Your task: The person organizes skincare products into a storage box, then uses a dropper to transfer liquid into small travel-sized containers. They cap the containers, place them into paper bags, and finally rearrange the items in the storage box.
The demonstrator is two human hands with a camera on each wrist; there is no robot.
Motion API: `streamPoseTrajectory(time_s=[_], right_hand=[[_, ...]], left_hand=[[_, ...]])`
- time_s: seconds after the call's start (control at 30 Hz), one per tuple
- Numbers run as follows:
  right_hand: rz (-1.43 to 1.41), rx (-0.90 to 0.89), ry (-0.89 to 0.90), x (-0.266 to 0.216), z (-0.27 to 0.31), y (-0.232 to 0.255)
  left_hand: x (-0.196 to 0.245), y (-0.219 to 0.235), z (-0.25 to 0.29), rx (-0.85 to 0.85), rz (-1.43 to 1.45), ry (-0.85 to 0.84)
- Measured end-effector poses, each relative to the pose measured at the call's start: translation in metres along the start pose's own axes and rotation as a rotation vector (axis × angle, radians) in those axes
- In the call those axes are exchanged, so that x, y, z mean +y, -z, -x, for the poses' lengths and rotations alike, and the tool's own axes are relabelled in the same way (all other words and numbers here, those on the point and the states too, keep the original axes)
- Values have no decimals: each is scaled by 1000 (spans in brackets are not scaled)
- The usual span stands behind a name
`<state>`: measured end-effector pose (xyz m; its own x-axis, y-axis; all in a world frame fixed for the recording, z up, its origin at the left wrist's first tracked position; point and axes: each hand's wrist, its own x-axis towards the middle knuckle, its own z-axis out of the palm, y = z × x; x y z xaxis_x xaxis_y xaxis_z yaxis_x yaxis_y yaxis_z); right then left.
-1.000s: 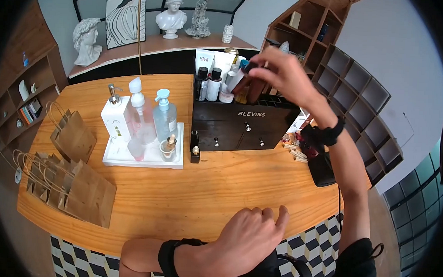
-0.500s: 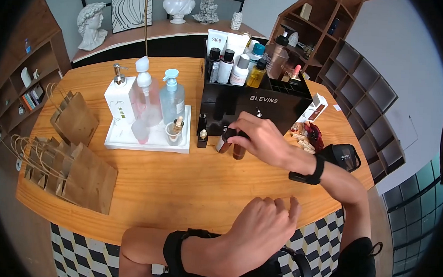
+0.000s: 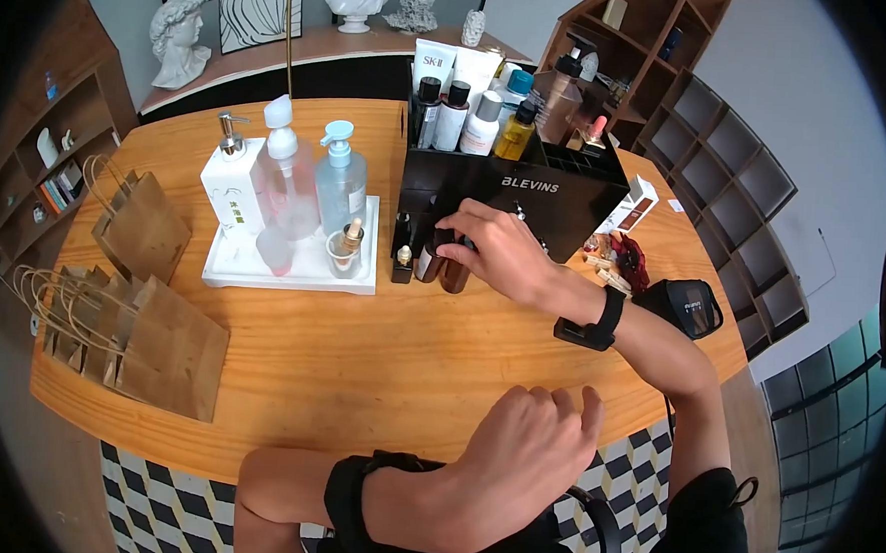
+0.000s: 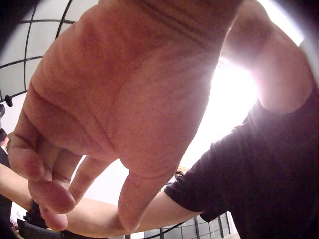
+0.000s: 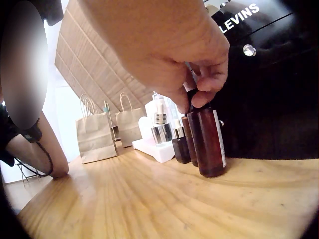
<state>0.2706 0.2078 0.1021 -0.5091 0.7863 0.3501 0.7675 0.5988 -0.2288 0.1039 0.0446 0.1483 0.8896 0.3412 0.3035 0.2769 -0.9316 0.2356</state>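
Observation:
My right hand pinches the dark tops of two brown bottles, side by side in front of the black cosmetics organizer. In the right wrist view, the nearer brown bottle stands upright, its base at the wooden tabletop, a pale label along one side. The other brown bottle is partly hidden behind it. Just left of them is a small black dropper bottle. My left hand hangs over the table's front edge, fingers loosely bent; its palm holds nothing in the left wrist view.
A white tray with pump bottles stands left of the organizer. Brown paper bags are at the table's left. Tubes and bottles fill the organizer's top. At right lie a black case, a red item and a small box.
My right hand has brought the two brown bottles from the organizer's top down to the table, then slid them left beside the black dropper bottle. My left hand has stayed in nearly the same place.

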Motion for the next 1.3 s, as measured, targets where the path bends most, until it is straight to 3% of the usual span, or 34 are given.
streamPoseTrajectory(time_s=[0.13, 0.63, 0.9, 1.0, 1.13, 1.3], right_hand=[[-55, 22, -20, 3, 4, 4], [167, 107, 47, 8, 15, 7], [92, 560, 189, -4, -8, 68], [224, 635, 58, -1, -27, 99], [294, 637, -19, 29, -48, 111], [261, 396, -152, 35, -56, 110]], left_hand=[[-1, 0, 0, -18, 23, 1], [-3, 3, 0, -15, -1, -6], [-3, 8, 1, -5, 12, 2], [-4, 10, 0, -28, 26, 4], [-5, 8, 1, -7, 6, -1], [-5, 10, 1, -58, 39, 4]])
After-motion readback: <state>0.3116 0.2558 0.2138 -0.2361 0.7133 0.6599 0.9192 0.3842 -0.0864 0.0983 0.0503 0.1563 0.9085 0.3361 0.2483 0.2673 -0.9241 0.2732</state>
